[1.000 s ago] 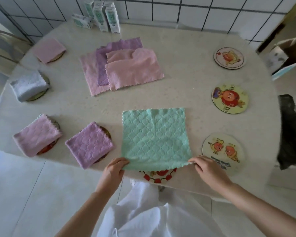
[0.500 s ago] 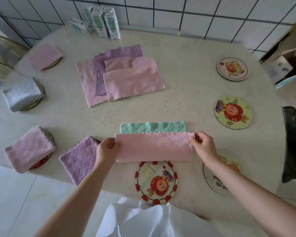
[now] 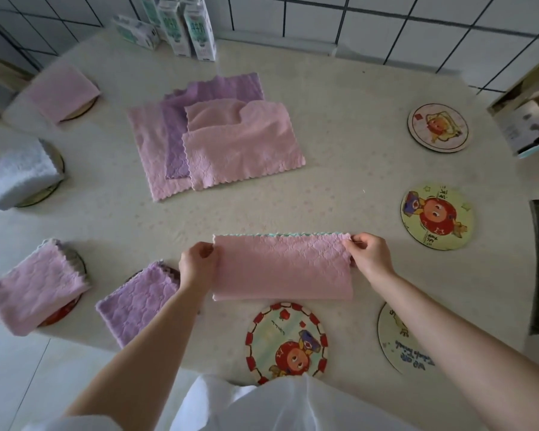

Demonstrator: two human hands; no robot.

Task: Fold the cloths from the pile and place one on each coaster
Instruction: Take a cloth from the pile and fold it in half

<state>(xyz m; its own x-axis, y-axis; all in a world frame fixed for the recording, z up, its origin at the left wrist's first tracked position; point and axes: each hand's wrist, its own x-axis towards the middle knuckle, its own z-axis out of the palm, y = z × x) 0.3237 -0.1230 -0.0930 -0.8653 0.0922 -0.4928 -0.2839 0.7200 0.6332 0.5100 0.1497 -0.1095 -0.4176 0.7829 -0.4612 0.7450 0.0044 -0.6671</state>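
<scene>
Cloth [image 3: 282,269] for this round lies flat on the table [image 3: 339,188] right in front of you, doubled over into a long strip with its pink face up and a thin line of green scalloped edge showing along the far side. Your left hand [image 3: 198,264] grips the far left corner and your right hand [image 3: 369,255] pinches the far right corner, fingers curled onto the fabric, so both hands are closed on the cloth. It looks light, soft and limp, with a quilted nap that should give your fingers good purchase. I judge it will sag wherever it is unsupported, and the two layers may slide apart if you hold only the top one. For the next fold, pinch both layers together at one short end, near the corners, and carry that end across to the other. The red-bordered coaster [image 3: 287,343] sits bare just on your side of the strip, the likely landing spot, and three more bare coasters lie to your right. The pile [image 3: 218,135] waits further back on the table, and four coasters on your left already carry folded cloths.
</scene>
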